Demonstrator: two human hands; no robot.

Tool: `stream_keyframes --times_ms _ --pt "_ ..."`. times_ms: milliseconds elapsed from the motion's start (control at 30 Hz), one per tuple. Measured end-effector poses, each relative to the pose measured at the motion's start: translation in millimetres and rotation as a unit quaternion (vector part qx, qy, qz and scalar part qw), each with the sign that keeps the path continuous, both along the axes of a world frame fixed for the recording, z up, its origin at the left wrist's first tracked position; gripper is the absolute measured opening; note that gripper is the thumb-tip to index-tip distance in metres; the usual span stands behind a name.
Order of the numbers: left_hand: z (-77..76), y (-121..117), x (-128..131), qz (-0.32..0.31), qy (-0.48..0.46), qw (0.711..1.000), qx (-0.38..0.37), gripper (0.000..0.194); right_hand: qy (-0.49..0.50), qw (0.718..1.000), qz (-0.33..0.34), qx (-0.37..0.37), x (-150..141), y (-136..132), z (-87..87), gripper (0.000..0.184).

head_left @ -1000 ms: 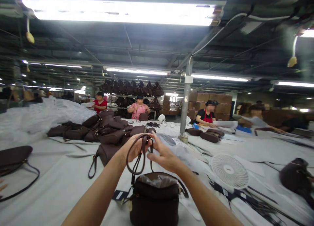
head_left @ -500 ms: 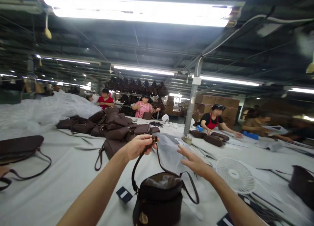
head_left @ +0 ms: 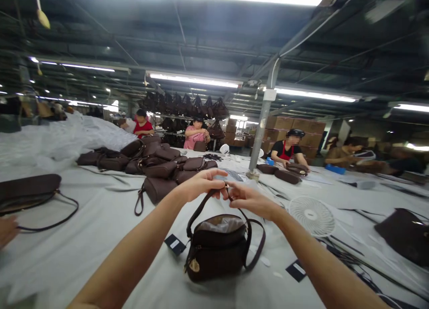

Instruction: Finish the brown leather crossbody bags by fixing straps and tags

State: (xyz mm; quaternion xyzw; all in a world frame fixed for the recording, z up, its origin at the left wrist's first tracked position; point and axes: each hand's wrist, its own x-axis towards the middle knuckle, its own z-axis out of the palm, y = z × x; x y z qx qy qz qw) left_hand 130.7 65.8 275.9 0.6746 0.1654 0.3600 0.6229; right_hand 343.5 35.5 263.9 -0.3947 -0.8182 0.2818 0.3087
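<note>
A small dark brown handbag (head_left: 217, 257) stands on the white-covered table in front of me, its top open on clear plastic stuffing (head_left: 223, 225). Its shoulder strap (head_left: 198, 211) rises to my hands, with a gold-coloured buckle at the top. My left hand (head_left: 204, 184) pinches the strap by this buckle. From the other side, my right hand (head_left: 250, 199) has its fingers closed on the strap just beside the buckle. A loose strap end hangs in a loop at the bag's right. By its left side lies a dark tag (head_left: 175, 244).
Brown bags (head_left: 157, 166) are heaped beyond my hands, with plastic sheeting (head_left: 63, 132) behind. At right are a white fan (head_left: 311, 216), another tag (head_left: 296, 270) and a dark bag (head_left: 405, 235). Another person's hand (head_left: 8, 232) shows at far left near a bag (head_left: 30, 190). Several co-workers sit across the table.
My right hand has moved left from open air and closed on the strap near the buckle. The whole view has shifted, showing more of the bag's bottom.
</note>
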Motion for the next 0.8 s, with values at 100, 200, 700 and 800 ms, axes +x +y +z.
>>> stream_keyframes --times_ms 100,200,700,800 --pt "8.2 1 5 0.011 -0.005 1.000 0.014 0.054 0.076 0.984 0.056 -0.150 -8 -13 38.6 0.042" --pt "2.1 -2 7 0.020 -0.023 0.999 0.018 0.046 0.118 0.981 0.015 -0.151 -15 -13 65.6 0.041" --pt "-48.2 26 -12 0.228 -0.414 0.838 -0.271 0.041 0.068 0.983 -0.078 -0.150 -8 -20 -64.1 0.029" --pt "-55.0 38 -22 0.208 -0.458 0.814 -0.290 0.044 -0.021 0.995 -0.098 -0.025 -5 -25 -76.4 0.017"
